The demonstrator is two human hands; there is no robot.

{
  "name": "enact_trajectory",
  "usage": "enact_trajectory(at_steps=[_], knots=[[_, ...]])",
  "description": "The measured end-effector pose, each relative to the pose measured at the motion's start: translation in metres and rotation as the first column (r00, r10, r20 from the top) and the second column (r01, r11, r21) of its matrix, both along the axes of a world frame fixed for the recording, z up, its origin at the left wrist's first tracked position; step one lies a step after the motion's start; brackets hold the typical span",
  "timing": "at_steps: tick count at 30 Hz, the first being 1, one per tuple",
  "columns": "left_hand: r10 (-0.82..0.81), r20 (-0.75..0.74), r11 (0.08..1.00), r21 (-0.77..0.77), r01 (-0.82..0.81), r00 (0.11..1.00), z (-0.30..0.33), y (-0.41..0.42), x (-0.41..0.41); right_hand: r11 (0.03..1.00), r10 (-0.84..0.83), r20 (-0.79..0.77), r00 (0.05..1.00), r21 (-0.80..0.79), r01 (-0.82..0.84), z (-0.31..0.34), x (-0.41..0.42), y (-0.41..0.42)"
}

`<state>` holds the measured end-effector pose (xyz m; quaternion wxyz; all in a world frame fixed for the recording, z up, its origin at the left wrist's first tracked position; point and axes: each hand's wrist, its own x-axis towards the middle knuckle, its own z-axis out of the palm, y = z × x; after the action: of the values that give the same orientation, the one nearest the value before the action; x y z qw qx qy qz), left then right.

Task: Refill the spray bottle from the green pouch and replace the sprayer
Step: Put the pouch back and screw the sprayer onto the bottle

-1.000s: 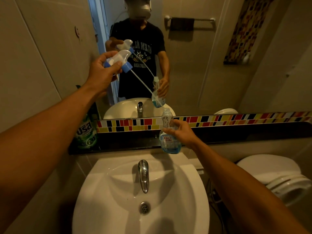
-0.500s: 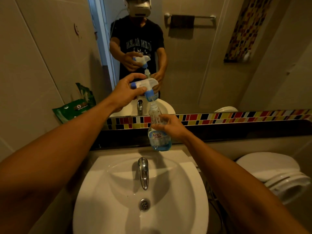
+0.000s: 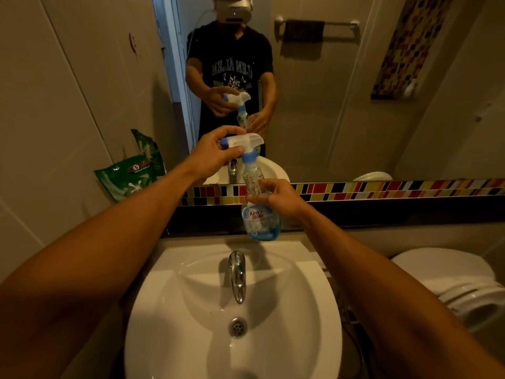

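A clear spray bottle (image 3: 261, 220) with blue liquid in its lower part is held upright above the back of the sink. My right hand (image 3: 276, 196) grips its waist. The white and blue sprayer (image 3: 243, 144) sits on the bottle's neck, its blue collar at the mouth. My left hand (image 3: 216, 154) is closed around the sprayer's head from the left. The green pouch (image 3: 128, 179) leans against the left wall on the dark ledge, apart from both hands.
A white sink (image 3: 191, 310) with a chrome tap (image 3: 237, 274) lies below the bottle. A mirror (image 3: 341, 91) fills the wall ahead over a band of coloured tiles (image 3: 382, 188). A white toilet (image 3: 451, 283) stands at the right.
My left hand brought the sprayer down from high on the left and fed its tube into the bottle. The sprayer now sits on the neck. The bottle stayed over the sink's back edge.
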<state>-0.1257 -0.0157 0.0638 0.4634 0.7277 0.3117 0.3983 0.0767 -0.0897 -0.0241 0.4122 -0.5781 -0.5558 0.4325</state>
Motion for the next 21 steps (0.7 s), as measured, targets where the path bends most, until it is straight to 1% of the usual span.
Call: enact_trajectory(at_steps=[3,7,13,17,21], knots=[[-0.02,-0.025,1.0,0.011,0.021,0.999,-0.005,0.001,0.002,1.0,-0.004,0.025,1.0,-0.013,0.005,0.001,0.0,0.003],[0.014,-0.051,0.999,0.046,-0.012,0.999,-0.008,0.0,0.007,0.999,-0.019,0.048,0.999,-0.025,0.02,0.001,0.001,0.004],[0.046,-0.015,0.993,0.109,-0.044,0.999,-0.016,-0.006,0.016,0.999,-0.025,0.028,0.999,-0.029,0.026,0.005,-0.002,0.004],[0.039,0.062,0.997,0.062,-0.043,0.997,-0.02,-0.006,0.018,0.999,-0.007,0.018,1.0,-0.038,0.008,0.01,-0.003,0.003],[0.007,0.03,0.999,0.037,-0.008,1.0,-0.019,-0.003,0.019,0.999,0.008,0.025,1.0,-0.035,-0.007,0.012,-0.001,0.001]])
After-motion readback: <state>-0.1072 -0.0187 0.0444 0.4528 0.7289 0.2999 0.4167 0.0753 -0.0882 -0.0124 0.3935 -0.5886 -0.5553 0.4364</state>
